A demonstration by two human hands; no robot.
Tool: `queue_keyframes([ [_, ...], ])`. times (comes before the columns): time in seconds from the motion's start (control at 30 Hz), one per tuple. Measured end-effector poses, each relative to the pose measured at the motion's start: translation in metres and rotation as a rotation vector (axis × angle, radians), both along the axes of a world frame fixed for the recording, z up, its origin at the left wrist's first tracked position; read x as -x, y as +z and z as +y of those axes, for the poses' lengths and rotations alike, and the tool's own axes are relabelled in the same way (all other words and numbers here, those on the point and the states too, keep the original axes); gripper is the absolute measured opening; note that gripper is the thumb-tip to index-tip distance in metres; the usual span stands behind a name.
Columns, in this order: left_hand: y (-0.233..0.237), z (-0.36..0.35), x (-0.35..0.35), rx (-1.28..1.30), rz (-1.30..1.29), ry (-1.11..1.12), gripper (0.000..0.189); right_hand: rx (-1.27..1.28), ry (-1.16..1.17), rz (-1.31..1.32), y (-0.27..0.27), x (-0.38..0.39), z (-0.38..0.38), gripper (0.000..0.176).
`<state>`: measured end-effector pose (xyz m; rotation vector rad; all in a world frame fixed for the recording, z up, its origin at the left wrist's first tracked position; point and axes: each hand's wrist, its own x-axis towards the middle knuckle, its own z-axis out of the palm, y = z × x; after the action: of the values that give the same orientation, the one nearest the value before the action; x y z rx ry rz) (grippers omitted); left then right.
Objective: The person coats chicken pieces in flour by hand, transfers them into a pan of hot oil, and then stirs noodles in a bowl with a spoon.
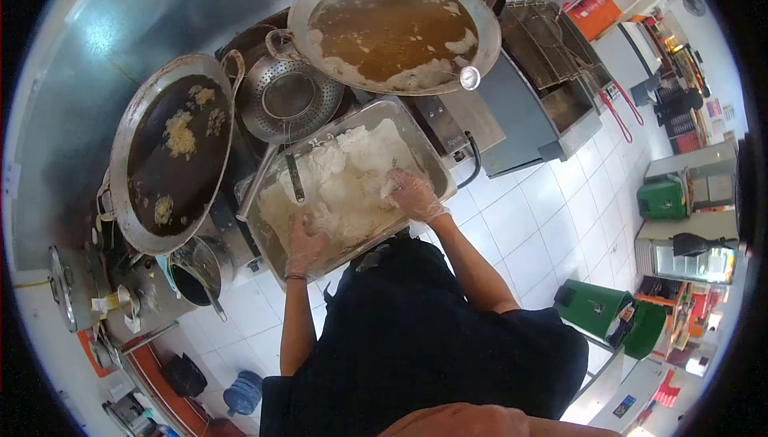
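Observation:
A metal tray (442, 166) full of white flour lies before me, below the pans. My left hand (307, 238), in a clear plastic glove, is in the flour at the tray's lower left; its fingers are partly hidden by flour. Toward the tray's right side, my right hand (411, 195), gloved too, has its fingers curled round a flour-coated piece too small to name. Across the tray's upper left edge lies the long handle of a perforated strainer (328, 101). A narrow metal strip (295, 178) rests over the flour between the strainer and my left hand.
Behind the tray sits a wide pan (301, 5) of bubbling oil with a dial thermometer (470, 78). Another pan (120, 157) holds dark oil and fried bits at left. A fryer basket (540, 41) stands at right. Green bins (592, 307) and a blue bottle (243, 394) are on the floor.

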<state>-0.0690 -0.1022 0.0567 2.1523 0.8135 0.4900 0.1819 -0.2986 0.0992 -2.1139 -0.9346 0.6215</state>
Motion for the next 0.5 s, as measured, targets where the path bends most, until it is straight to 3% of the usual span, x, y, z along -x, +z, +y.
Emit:
queue_keyframes([
  [0.07, -0.015, 0.009, 0.003, -0.219, 0.027, -0.197, 0.043, -0.024, -0.013, 0.015, 0.001, 0.004, 0.003, 0.034],
  [0.17, -0.007, 0.006, 0.0, 0.191, 0.266, -0.13, 0.048, -0.163, 0.105, -0.255, -0.022, 0.002, 0.003, 0.033],
  [0.27, 0.012, -0.001, -0.01, 0.228, 0.321, -0.055, 0.049, -0.043, 0.101, -0.152, 0.003, 0.003, 0.004, 0.035],
  [0.37, -0.002, -0.003, -0.011, 0.164, 0.362, -0.07, 0.042, -0.044, 0.122, -0.102, 0.0, -0.001, -0.001, 0.035],
  [0.47, -0.023, 0.005, 0.003, -0.127, 0.217, -0.266, 0.032, -0.111, 0.13, -0.217, -0.011, -0.005, -0.007, 0.035],
  [0.5, -0.019, 0.007, 0.004, -0.091, 0.234, -0.248, 0.03, -0.121, 0.126, -0.222, -0.021, -0.006, -0.009, 0.035],
])
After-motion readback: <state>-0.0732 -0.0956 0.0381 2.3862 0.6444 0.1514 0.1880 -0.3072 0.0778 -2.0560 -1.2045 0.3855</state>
